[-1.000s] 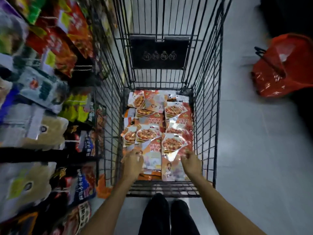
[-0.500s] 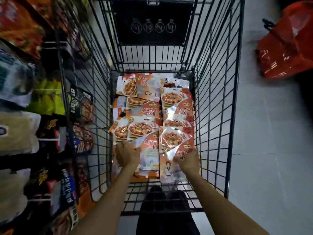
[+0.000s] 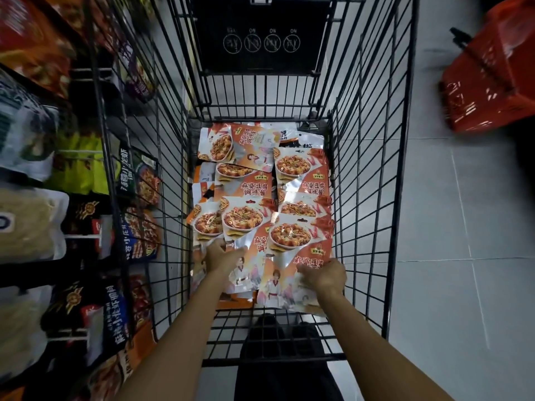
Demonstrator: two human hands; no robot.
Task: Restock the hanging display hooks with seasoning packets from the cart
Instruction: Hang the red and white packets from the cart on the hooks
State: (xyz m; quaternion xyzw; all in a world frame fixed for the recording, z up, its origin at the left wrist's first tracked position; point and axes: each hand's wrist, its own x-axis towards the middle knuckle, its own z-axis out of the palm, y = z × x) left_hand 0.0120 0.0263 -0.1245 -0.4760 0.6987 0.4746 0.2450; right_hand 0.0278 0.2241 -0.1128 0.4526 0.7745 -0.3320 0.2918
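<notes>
one wire cart [image 3: 373,169], black sign panel [image 3: 260,36] on its far end with four round icons. the cart floor holds only seasoning packets [image 3: 243,218], orange and silver, each with a dish photo, lying flat and overlapping. roughly ten faces show; the stacking hides the exact count.

one red basket [image 3: 489,82] stands on the tile floor [image 3: 434,256], top right, well apart from the cart. its contents can't be told.

hanging display [image 3: 144,180] runs down the left just beside the cart, several rows of hung bags, blurred.

two hands are in the cart. left hand [image 3: 221,256] has fingers curled on the left edge of the near-left packet [image 3: 249,273]. right hand [image 3: 324,277] has fingers curled round the lower right edge of the near-right packet [image 3: 289,256], which lies over its neighbours.

vs 0.5 s ago: both hands are on the same two packets with the same grips. the view has come closer into the cart and the basket has shifted toward the frame's corner. the pile layout is unchanged, and no packet is on a hook from these hands yet.
</notes>
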